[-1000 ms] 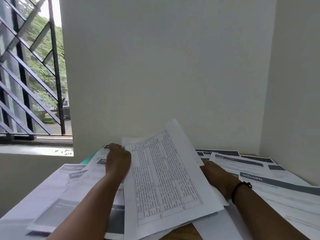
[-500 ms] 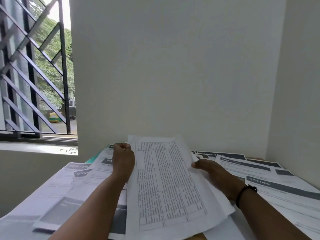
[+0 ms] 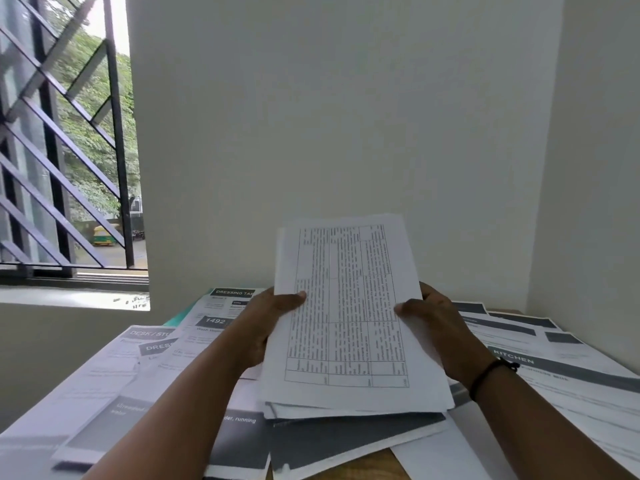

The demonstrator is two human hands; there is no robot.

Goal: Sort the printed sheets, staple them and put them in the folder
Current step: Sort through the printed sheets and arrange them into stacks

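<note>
Two hands, left (image 3: 263, 327) and right (image 3: 436, 327), grip one sheaf of printed sheets (image 3: 346, 313).

A wooden table (image 3: 367, 469) in the corner of the room is almost wholly covered by overlapping printed sheets (image 3: 145, 386) with dark grey heading bars.

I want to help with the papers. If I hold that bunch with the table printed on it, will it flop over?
Probably a bit. The stack of sheets looks thin, and the left hand and right hand grip opposite edges, likely to keep it straight. One-handed, its top would likely droop. The loose sheets may also slide apart; lower edges already look uneven.
</note>
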